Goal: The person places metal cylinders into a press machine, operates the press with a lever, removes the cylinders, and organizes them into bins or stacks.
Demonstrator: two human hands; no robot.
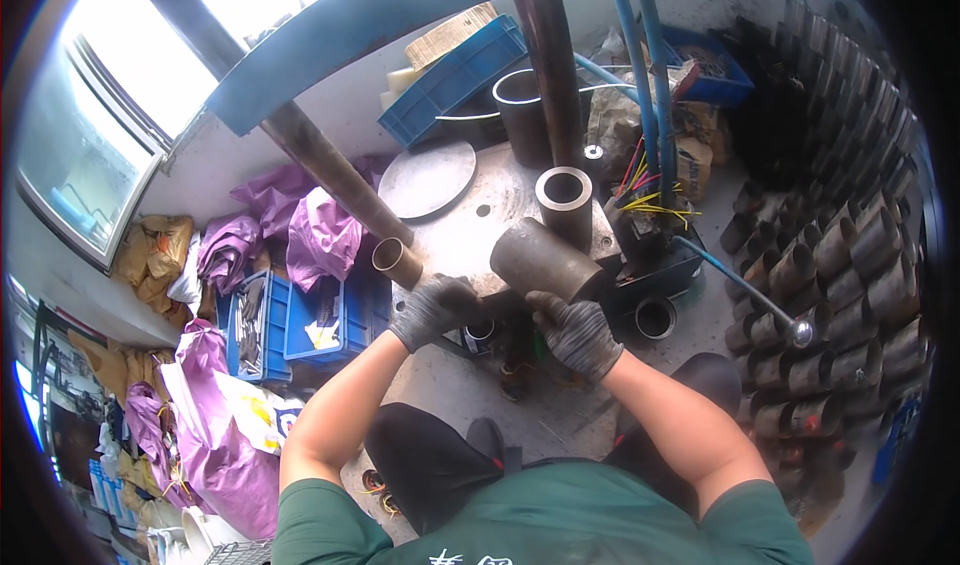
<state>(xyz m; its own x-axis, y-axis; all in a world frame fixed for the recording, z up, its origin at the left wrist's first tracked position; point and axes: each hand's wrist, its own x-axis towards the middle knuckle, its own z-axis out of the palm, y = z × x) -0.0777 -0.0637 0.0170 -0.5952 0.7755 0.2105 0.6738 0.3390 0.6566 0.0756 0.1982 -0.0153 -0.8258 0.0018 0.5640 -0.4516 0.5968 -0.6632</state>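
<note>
A wide steel cylinder (545,259) lies on its side, tilted, at the front of the metal press table (450,235). My right hand (580,337), in a grey work glove, is closed against its near lower edge. My left hand (435,310), gloved alike, is at the table's front edge with its fingers curled; what they hold, if anything, is hidden. Just behind it is a narrow open tube (397,262). A thick-walled steel tube (566,205) stands upright behind the cylinder. Farther back are a taller, dark tube (522,115) and a round metal plate (428,180).
Press columns (330,170) and a blue crossbeam (380,30) frame the table. A ball-ended lever (799,333) juts out at right, near stacked steel tubes (840,305). Blue bins (262,325) and purple sacks (215,415) crowd the left. Another tube (656,317) stands low at right.
</note>
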